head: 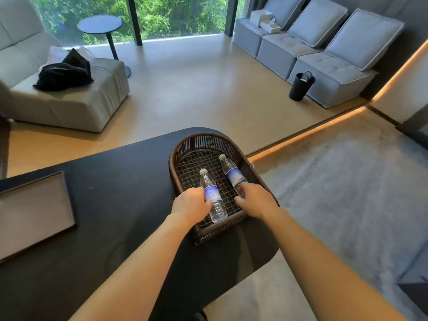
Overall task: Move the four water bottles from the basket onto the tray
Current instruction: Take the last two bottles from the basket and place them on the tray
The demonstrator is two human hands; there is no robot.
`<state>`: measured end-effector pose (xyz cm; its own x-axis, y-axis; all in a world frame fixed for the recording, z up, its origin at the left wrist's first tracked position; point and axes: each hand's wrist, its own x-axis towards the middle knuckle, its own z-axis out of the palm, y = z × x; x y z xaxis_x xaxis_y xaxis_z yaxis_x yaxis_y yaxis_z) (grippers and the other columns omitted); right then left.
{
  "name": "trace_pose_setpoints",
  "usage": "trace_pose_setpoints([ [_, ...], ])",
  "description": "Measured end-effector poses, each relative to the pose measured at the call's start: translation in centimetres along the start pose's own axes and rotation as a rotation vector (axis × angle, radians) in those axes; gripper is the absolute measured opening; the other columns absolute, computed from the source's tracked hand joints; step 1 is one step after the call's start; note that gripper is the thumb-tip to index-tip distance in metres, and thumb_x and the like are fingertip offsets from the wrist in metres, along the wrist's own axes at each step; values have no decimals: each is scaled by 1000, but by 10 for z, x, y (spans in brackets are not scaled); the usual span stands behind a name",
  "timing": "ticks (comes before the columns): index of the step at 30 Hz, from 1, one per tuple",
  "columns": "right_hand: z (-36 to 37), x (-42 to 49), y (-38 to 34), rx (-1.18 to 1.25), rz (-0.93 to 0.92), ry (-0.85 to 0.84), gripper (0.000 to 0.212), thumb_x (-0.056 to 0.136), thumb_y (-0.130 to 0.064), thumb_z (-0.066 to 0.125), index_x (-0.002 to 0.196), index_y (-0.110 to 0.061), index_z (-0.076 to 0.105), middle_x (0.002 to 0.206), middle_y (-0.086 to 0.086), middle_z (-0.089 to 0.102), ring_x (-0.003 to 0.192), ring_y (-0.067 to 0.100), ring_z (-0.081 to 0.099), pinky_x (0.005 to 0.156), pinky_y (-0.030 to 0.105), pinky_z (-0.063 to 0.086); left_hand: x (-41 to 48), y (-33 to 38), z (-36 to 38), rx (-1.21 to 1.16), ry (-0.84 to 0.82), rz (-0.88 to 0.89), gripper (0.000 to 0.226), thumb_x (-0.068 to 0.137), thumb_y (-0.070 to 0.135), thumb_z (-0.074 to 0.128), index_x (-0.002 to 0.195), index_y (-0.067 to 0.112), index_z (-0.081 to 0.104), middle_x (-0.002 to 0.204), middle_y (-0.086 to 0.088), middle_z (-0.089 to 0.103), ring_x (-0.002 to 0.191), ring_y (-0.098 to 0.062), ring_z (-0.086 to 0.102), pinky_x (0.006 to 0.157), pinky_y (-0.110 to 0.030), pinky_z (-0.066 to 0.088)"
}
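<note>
The basket (183, 156) is dark brown wicker with an open grid weave. Both bottles (213, 195) (232, 174) are clear with white caps and blue-and-white labels. The table (115, 193) is matte black; the tray (34, 214) is grey inside a dark rim.

Two clear bottles (213, 196) (232, 173), blue labels, lying capped in dark wicker basket (183, 144); tray (34, 216) left, well apart.

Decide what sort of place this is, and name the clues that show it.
Probably a lounge or hotel sitting room: a pale sofa, a row of grey cushioned seats, and a round side table by a big window.
</note>
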<state>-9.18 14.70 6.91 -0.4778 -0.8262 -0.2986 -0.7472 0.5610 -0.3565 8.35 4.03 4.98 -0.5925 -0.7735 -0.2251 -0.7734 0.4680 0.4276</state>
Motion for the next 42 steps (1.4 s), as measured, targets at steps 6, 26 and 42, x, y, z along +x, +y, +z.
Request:
trace_pose_setpoints([
  [6,-3,85,13,-34,41,-60,36,93,-33,61,122,-12,58,117,12,66,98,31,63,78,39,50,83,5,27,-58,-99,-98,32,93,40,54,113,15,57,108,-7,66,94,-26,64,75,-38,53],
  [26,58,223,5,46,147,-144,55,86,-42,78,123,-12,51,120,9,61,107,30,63,87,46,56,178,-25,87,-445,-199,-461,70,67,52,83,117,14,53,108,-5,65,96,-23,64,76,-38,56],
  [42,31,191,23,483,149,-131,46,71,-23,91,104,-19,59,99,1,71,90,17,71,74,33,56,116,-11,57,-782,56,-311,66,73,23,88,129,27,52,100,11,68,86,2,66,60,-9,47],
])
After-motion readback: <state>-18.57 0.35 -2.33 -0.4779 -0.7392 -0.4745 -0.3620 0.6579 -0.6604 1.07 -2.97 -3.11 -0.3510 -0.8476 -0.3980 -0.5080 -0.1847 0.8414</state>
